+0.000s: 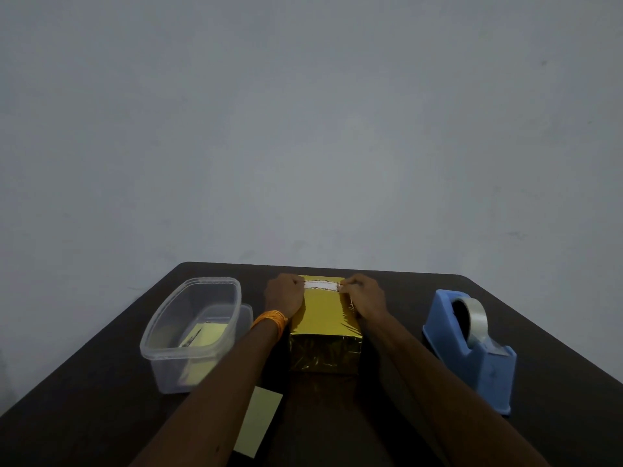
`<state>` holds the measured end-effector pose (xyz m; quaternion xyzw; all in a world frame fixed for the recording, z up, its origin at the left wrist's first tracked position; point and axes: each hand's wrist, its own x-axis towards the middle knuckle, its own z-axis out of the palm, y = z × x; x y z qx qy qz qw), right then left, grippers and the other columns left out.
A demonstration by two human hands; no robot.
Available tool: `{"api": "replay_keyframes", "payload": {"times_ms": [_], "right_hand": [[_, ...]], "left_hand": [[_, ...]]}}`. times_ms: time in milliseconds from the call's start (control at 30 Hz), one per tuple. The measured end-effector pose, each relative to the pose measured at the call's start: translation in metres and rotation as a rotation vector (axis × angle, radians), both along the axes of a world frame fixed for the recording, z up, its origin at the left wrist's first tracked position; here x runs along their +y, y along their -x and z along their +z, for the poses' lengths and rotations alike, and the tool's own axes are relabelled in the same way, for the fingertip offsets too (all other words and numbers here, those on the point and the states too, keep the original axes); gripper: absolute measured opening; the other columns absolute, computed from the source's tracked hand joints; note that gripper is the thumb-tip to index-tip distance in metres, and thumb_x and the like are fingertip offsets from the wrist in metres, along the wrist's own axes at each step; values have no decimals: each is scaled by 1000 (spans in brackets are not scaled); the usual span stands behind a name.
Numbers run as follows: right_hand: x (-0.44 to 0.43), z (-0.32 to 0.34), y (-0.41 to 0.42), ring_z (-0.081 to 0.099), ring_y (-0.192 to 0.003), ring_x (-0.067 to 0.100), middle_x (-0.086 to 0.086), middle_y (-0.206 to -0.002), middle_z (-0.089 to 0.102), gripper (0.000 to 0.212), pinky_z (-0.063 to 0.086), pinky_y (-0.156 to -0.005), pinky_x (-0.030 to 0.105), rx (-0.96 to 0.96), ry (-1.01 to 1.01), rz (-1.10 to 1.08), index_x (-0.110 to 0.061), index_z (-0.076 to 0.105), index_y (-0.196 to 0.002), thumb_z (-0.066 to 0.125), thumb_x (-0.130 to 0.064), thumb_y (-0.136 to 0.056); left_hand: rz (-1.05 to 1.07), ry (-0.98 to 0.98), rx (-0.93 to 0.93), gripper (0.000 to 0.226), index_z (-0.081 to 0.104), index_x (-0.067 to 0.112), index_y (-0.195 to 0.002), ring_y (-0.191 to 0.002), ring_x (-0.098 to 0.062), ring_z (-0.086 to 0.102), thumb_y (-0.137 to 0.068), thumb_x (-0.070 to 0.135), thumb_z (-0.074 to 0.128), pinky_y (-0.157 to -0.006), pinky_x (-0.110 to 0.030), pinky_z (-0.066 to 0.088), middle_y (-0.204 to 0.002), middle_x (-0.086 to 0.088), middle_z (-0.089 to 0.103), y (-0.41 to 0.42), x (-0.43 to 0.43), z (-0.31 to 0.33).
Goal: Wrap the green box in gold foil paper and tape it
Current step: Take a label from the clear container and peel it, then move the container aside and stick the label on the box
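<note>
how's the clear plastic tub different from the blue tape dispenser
The clear plastic tub is see-through and open-topped; the blue tape dispenser is opaque and solid. The tub holds pale yellow paper; the dispenser carries a clear tape roll. The tub stands left of the gold-wrapped box, the dispenser right. Both rest on the dark table, untouched by the left hand and right hand, which pinch a white strip.

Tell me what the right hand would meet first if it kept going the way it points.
The white label that the right hand pinches on the gold box; beyond it, probably the left hand at the other end.
</note>
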<state>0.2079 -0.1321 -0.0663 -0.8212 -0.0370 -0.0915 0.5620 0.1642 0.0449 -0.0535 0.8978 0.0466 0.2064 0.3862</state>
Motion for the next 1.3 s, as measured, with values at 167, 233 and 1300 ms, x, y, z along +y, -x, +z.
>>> {"api": "replay_keyframes", "payload": {"times_ms": [167, 233, 1300], "right_hand": [[2, 4, 6, 56, -89, 10, 0, -107, 63, 9, 47, -68, 27, 15, 28, 14, -18, 66, -100, 60, -17, -94], [-3, 9, 12, 56, -88, 11, 0, -106, 60, 15, 46, -65, 26, 65, 27, 88, -17, 63, -110, 53, -17, -98], [119, 56, 137, 69, -81, 24, 19, -101, 70, 22, 60, -80, 48, -210, 14, 217, -1, 68, -107, 55, -15, -95]], "left_hand": [[-25, 58, 48, 35, 68, 9, -122, -117, -29, 58, -101, 15, 41, -100, -33, 45, -129, -9, 64, 0, 3, 1], [-46, 96, 85, 41, 53, 13, -140, -126, -29, 52, -101, 13, 40, -103, -33, 40, -143, -9, 53, 2, 4, 4], [237, 296, -141, 32, 60, 13, -119, -100, -29, 64, -88, 19, 56, -91, -40, 53, -116, -11, 66, 143, 145, 66]]}}
